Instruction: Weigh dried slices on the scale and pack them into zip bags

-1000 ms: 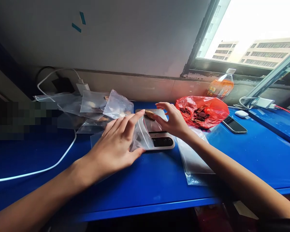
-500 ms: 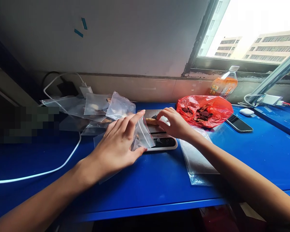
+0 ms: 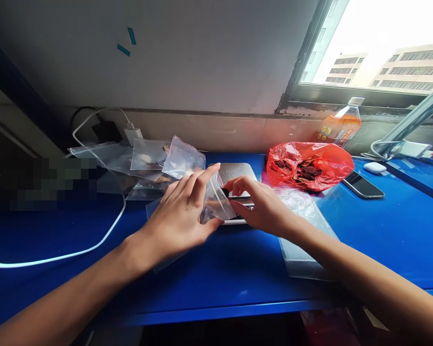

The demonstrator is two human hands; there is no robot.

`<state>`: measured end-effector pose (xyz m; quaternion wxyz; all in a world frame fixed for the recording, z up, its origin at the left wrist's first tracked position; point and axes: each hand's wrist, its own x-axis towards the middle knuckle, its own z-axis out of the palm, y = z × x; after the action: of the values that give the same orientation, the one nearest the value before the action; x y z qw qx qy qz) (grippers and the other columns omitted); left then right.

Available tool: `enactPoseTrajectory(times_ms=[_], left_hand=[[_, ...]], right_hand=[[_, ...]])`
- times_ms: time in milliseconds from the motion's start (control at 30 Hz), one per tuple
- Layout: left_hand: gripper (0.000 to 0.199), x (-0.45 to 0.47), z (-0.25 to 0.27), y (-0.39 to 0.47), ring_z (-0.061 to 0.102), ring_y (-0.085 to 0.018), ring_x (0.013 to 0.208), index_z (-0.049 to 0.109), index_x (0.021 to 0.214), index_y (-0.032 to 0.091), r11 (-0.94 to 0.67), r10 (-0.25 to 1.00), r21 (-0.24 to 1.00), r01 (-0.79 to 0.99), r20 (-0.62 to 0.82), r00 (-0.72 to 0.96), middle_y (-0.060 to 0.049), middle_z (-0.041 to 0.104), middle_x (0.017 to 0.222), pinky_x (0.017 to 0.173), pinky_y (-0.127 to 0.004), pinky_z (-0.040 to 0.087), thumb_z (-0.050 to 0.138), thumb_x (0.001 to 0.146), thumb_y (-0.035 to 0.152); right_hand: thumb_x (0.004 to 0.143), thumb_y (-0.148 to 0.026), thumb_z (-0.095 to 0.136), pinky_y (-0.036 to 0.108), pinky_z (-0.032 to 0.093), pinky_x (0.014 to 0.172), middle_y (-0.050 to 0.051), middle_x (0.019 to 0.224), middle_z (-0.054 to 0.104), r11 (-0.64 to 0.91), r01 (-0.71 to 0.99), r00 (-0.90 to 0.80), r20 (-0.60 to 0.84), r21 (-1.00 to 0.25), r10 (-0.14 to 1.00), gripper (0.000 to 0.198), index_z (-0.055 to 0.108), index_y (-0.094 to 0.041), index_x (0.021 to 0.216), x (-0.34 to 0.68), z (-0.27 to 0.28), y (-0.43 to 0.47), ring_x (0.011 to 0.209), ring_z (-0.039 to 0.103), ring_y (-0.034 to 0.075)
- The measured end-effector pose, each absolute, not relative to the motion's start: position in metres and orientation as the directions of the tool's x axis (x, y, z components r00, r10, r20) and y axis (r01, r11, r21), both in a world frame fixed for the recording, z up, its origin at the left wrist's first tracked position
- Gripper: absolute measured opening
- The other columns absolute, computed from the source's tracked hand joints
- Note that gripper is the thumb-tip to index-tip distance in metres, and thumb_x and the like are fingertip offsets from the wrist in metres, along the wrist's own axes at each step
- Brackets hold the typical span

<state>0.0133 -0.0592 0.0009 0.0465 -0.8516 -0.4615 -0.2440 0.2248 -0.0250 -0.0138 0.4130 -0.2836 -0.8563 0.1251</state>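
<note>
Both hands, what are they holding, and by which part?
Left hand: the bag, by the edges of its mouth. Right hand: a dark piece; which part can't be told.

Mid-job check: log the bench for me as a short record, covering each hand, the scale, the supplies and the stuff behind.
Left hand: holding transparent zip bag, mouth facing right
Right hand: at the bag's mouth, dark piece by its fingertips; grip unclear
Scale: beyond the hands, display mostly hidden
Supply: open red bag with dark dried pieces
Flat plastic bags: partly under right forearm
Far right: phone, orange-drink bottle
</note>
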Motion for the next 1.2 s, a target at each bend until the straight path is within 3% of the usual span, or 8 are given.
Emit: enactPoseTrajectory(times_ms=[133, 333, 433, 500, 633, 733, 900, 1200], left_hand=[[0.099, 0.014, 0.001, -0.060, 0.045, -0.037, 0.135, 0.009, 0.150, 0.030, -0.565, 0.767, 0.195, 0.801, 0.480, 0.424, -0.015, 0.042, 0.150, 0.107, -0.058, 0.042, 0.074, 0.076, 0.031], [0.096, 0.018, 0.003, -0.065, 0.033, -0.037, 0.142, 0.013, 0.149, 0.031, -0.596, 0.716, 0.240, 0.766, 0.591, 0.371, -0.016, 0.031, 0.151, 0.113, -0.059, 0.036, 0.075, 0.077, 0.044], [0.097, 0.016, 0.010, -0.065, 0.038, -0.038, 0.139, 0.016, 0.148, 0.032, -0.561, 0.809, 0.511, 0.651, 0.507, 0.299, -0.015, 0.030, 0.152, 0.110, -0.060, 0.039, 0.074, 0.075, 0.056], [0.084, 0.013, 0.017, -0.061, 0.053, -0.034, 0.126, 0.022, 0.148, 0.029, -0.447, 0.894, 0.756, 0.478, 0.385, 0.227, -0.015, 0.047, 0.142, 0.101, -0.054, 0.049, 0.067, 0.081, 0.054], [0.045, 0.010, 0.029, -0.048, 0.067, -0.023, 0.094, 0.060, 0.118, 0.018, -0.191, 0.982, 0.964, 0.186, 0.189, 0.027, -0.009, 0.070, 0.101, 0.084, -0.036, 0.056, 0.067, 0.082, 0.043], [0.031, 0.009, 0.029, -0.040, 0.067, -0.018, 0.085, 0.068, 0.096, 0.015, -0.114, 0.993, 0.989, 0.098, 0.117, -0.026, -0.007, 0.071, 0.093, 0.076, -0.029, 0.054, 0.076, 0.073, 0.034], [0.034, 0.007, 0.024, -0.035, 0.065, -0.014, 0.072, 0.066, 0.098, 0.015, -0.084, 0.995, 0.994, 0.074, 0.088, -0.039, -0.003, 0.070, 0.081, 0.066, -0.024, 0.052, 0.078, 0.068, 0.027], [0.014, 0.022, 0.012, -0.062, 0.066, -0.017, 0.076, 0.061, 0.095, 0.021, -0.508, 0.849, 0.685, 0.522, 0.500, 0.170, -0.002, 0.067, 0.083, 0.064, -0.027, 0.051, 0.066, 0.086, 0.029]], right_hand=[[0.092, -0.024, 0.057, 0.030, 0.052, 0.076, 0.008, 0.101, 0.068, 0.777, 0.342, -0.357, 0.692, -0.528, 0.627, 0.012, 0.055, -0.019, 0.104, 0.221, -0.006, -0.036, 0.090, 0.064, 0.017], [0.090, -0.020, 0.059, 0.020, 0.037, 0.050, -0.004, 0.060, 0.058, 0.734, 0.349, -0.526, 0.526, -0.583, 0.668, 0.013, 0.060, -0.019, 0.077, 0.223, 0.013, -0.060, 0.051, 0.049, 0.007], [0.090, -0.022, 0.059, 0.021, 0.040, 0.053, -0.002, 0.064, 0.061, 0.708, 0.378, -0.429, 0.565, -0.596, 0.704, 0.018, 0.056, -0.019, 0.072, 0.229, 0.018, -0.058, 0.056, 0.053, 0.008], [0.089, -0.026, 0.060, 0.023, 0.045, 0.057, 0.000, 0.067, 0.064, 0.654, 0.369, -0.346, 0.555, -0.661, 0.756, 0.018, 0.056, -0.020, 0.074, 0.233, 0.020, -0.052, 0.060, 0.058, 0.011], [0.085, -0.024, 0.062, 0.025, 0.048, 0.060, 0.002, 0.076, 0.071, 0.504, 0.198, -0.280, 0.444, -0.841, 0.851, 0.009, 0.054, -0.020, 0.087, 0.234, 0.016, -0.043, 0.067, 0.065, 0.013], [0.082, -0.022, 0.060, 0.024, 0.045, 0.056, 0.001, 0.076, 0.071, 0.431, 0.106, -0.288, 0.387, -0.896, 0.876, 0.017, 0.052, -0.020, 0.097, 0.230, 0.011, -0.042, 0.064, 0.065, 0.013], [0.081, -0.022, 0.056, 0.029, 0.049, 0.063, 0.000, 0.073, 0.067, 0.366, 0.101, -0.326, 0.317, -0.925, 0.891, 0.020, 0.050, -0.021, 0.100, 0.231, 0.006, -0.040, 0.069, 0.065, 0.016], [0.082, -0.014, 0.056, 0.034, 0.051, 0.080, 0.005, 0.098, 0.063, 0.677, 0.383, -0.422, 0.532, -0.629, 0.734, 0.031, 0.046, -0.022, 0.110, 0.222, 0.002, -0.057, 0.089, 0.062, 0.017]])
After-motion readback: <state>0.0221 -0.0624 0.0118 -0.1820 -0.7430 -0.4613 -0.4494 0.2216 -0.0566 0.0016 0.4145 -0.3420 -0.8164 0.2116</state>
